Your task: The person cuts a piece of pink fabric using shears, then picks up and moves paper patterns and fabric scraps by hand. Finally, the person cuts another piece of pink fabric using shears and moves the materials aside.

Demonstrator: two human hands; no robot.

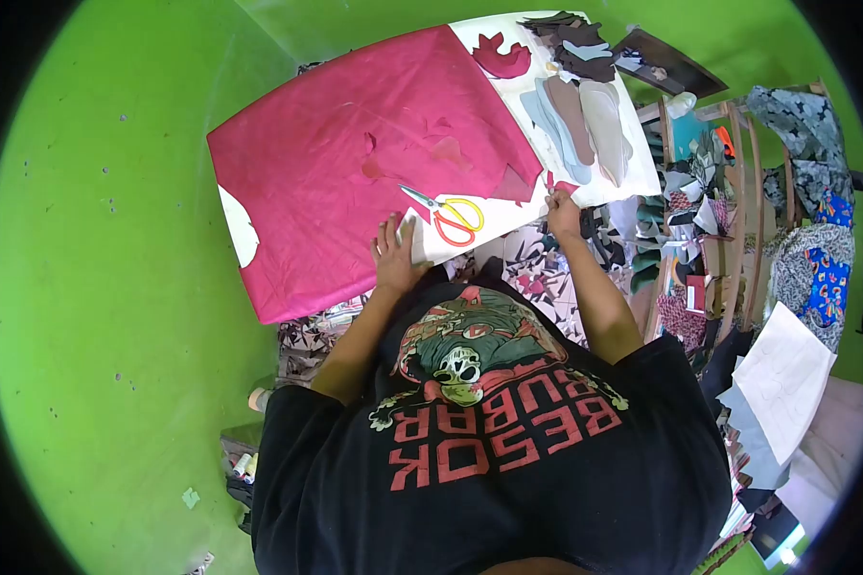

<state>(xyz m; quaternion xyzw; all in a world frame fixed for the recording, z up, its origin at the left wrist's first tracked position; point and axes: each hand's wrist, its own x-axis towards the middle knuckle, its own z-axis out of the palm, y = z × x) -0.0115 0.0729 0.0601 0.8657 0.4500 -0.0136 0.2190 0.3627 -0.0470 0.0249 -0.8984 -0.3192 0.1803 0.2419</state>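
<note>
A large dark-pink sheet (326,144) covers most of the white table (642,158). My left hand (394,257) lies on the sheet's near edge with its fingers spread. Just right of it, scissors (445,213) with one yellow and one orange handle lie partly on the sheet and partly on the white top. My right hand (563,211) is at the table's near edge, its fingers closed on a small dark-pink scrap (563,186). The sheet's ragged right corner is beside that hand.
Cut brown piece (568,115) and pale piece (602,129) lie at the table's right, with dark scraps (585,62) behind. A wooden rack (734,211) stuffed with fabric stands at right. Patterned scraps (537,268) lie below the table edge. A green wall (115,240) is at left.
</note>
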